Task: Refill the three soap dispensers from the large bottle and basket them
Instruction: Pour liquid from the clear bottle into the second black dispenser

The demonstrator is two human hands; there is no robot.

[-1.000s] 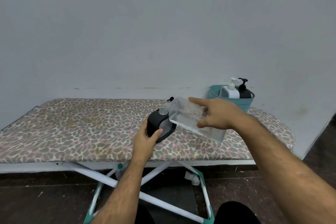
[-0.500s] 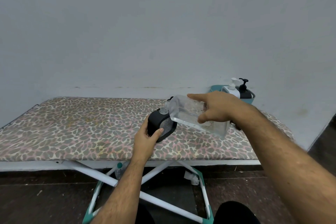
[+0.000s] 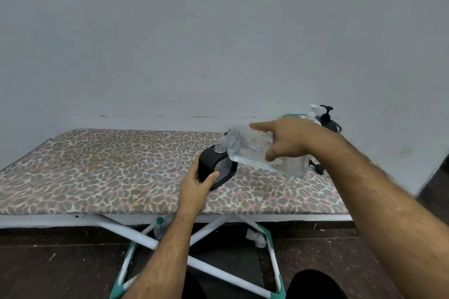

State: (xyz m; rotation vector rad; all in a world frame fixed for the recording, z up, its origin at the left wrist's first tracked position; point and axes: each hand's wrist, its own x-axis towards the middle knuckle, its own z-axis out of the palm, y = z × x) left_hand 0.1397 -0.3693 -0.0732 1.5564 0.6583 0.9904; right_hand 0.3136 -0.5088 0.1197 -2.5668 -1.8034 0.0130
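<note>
The ironing board [image 3: 97, 172], covered in a leopard-print cloth, carries everything, and the work sits toward its right half, near the front edge. Since a second ago the large clear bottle [image 3: 267, 153] has been tipped further over and drawn in, so its mouth now hangs just above and beside the open neck of the black dispenser [image 3: 213, 165]; that looks like the start of the pour into the third and last dispenser, though no stream can be made out. The right hand [image 3: 289, 141] grasps the bottle from above, thumb curled round the near face and forefinger laid straight along the top. A shallow pool of clear liquid lies along the bottle's lower side, so little appears left to give. The left hand [image 3: 196, 187] clasps the black dispenser at its front, thumb across the ribbed grey panel, steadying it on the cloth with its pump off. At the board's far right corner the teal basket [image 3: 339, 126], mostly hidden behind the right wrist, already holds a white pump dispenser [image 3: 312, 114] and a black pump dispenser [image 3: 326, 119], both upright and side by side. A small dark piece [image 3: 318, 168] lies on the cloth behind the bottle's base, probably the removed pump, but it is too hidden to be sure.
</note>
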